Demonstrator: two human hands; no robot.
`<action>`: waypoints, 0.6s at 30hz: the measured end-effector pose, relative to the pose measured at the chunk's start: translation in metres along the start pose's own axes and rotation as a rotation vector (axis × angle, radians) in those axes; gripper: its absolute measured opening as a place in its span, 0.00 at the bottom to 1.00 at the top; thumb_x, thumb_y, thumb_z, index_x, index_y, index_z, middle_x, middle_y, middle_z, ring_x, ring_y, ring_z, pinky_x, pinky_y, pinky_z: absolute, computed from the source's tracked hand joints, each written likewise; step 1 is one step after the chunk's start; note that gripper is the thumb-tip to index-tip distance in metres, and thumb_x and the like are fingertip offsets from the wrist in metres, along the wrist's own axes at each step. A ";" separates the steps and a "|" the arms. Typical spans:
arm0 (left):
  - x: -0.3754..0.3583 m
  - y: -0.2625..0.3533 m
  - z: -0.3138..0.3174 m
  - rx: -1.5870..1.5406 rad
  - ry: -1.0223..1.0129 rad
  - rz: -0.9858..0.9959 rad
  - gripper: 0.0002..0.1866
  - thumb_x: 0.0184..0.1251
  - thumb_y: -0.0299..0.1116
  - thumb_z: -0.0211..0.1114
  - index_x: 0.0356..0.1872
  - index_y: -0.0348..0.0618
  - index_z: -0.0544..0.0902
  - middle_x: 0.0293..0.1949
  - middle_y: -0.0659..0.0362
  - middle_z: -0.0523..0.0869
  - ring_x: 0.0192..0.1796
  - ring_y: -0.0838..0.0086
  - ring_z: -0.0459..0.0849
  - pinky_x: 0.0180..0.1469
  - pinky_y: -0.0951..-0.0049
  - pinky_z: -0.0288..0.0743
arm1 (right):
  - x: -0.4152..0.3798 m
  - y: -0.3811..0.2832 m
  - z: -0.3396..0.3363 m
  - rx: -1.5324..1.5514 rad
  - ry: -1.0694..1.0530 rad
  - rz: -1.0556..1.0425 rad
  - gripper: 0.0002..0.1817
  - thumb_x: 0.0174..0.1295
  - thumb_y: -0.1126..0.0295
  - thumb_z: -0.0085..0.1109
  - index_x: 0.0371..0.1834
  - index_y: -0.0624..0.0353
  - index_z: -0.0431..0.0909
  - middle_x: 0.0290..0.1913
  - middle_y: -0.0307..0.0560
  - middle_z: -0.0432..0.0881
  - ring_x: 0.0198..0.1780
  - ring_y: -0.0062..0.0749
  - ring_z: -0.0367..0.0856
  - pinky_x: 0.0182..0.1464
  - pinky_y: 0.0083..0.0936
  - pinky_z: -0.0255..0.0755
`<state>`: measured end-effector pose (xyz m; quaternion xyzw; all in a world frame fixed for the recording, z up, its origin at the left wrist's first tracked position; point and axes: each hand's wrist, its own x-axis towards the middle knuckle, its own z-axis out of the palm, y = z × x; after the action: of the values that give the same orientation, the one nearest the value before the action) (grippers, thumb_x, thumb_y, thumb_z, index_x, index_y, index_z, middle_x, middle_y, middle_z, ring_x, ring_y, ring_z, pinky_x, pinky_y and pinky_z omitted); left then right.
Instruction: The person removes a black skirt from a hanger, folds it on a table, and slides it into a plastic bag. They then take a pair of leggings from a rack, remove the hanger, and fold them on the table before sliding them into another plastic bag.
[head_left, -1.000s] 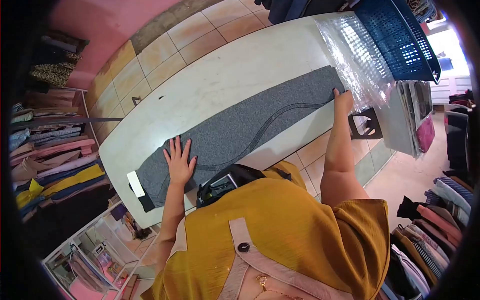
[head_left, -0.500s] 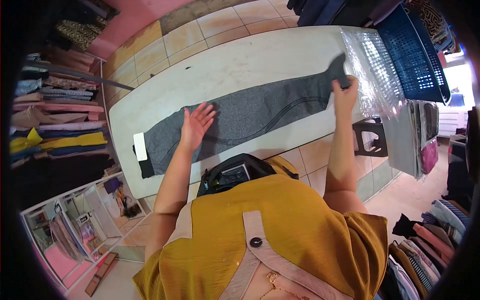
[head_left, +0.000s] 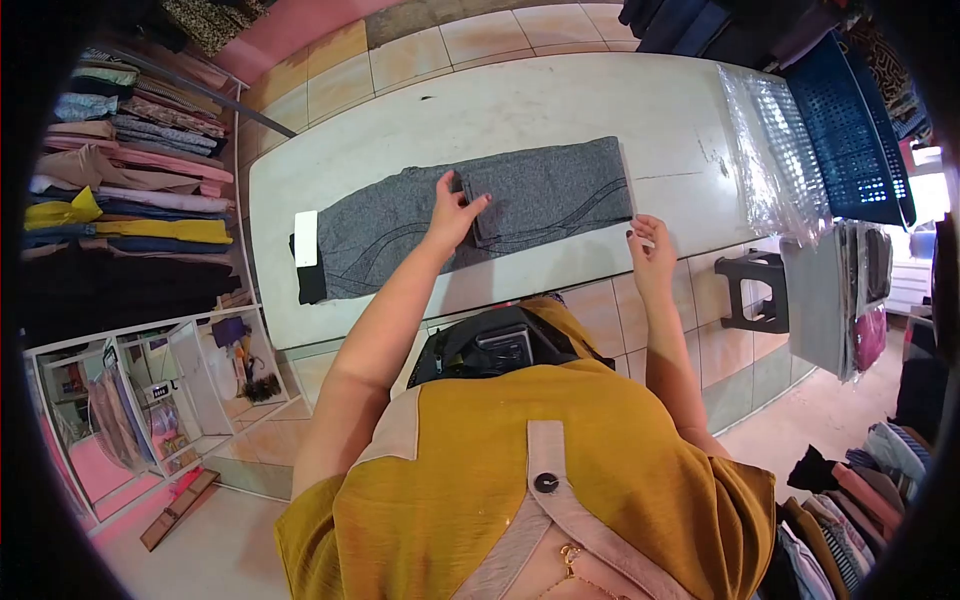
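Note:
A grey garment (head_left: 540,190) with dark curved seams lies lengthwise on the white table, its right end folded back over itself. A white tag (head_left: 306,238) and a black band (head_left: 312,283) are at its left end. My left hand (head_left: 455,215) is over the middle of the garment, thumb and fingers around the dark edge of the folded-back part. At the lower right corner of the fold, my right hand (head_left: 652,250) has its fingers curled together on the fabric edge.
The white table (head_left: 340,150) carries clear plastic bags (head_left: 770,150) at its right end, beside a blue basket (head_left: 850,130). A black stool (head_left: 755,290) stands below the right edge. Folded clothes (head_left: 150,230) fill shelves on the left; more clothes lie at lower right.
The garment's right end has come leftward and now lies folded over its middle. My left hand has moved right and closed on fabric; my right hand has moved down and left.

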<state>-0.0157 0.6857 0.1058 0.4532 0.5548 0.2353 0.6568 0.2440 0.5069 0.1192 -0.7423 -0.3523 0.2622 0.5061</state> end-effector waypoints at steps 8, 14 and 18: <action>-0.012 0.007 -0.017 0.074 0.001 0.269 0.39 0.58 0.19 0.62 0.67 0.53 0.52 0.45 0.47 0.76 0.47 0.70 0.76 0.48 0.72 0.72 | -0.011 0.018 -0.005 -0.392 0.016 -0.159 0.16 0.56 0.73 0.59 0.49 0.60 0.74 0.47 0.49 0.80 0.52 0.44 0.75 0.51 0.35 0.69; -0.017 -0.012 -0.021 0.884 0.497 0.734 0.36 0.51 0.18 0.64 0.64 0.46 0.62 0.62 0.38 0.64 0.62 0.49 0.67 0.62 0.56 0.63 | 0.011 0.003 0.003 -0.431 0.088 -0.310 0.14 0.56 0.72 0.59 0.47 0.60 0.76 0.47 0.50 0.79 0.53 0.48 0.73 0.56 0.37 0.65; -0.024 -0.009 -0.007 1.245 0.191 0.897 0.35 0.55 0.33 0.65 0.66 0.48 0.64 0.71 0.44 0.52 0.72 0.48 0.51 0.68 0.43 0.48 | 0.045 -0.007 0.034 -0.443 0.101 -0.541 0.18 0.57 0.71 0.59 0.51 0.61 0.74 0.52 0.53 0.77 0.59 0.50 0.69 0.61 0.41 0.62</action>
<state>-0.0306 0.6638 0.1103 0.8983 0.4023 0.1616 0.0720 0.2441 0.5636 0.1124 -0.7258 -0.5592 -0.0013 0.4007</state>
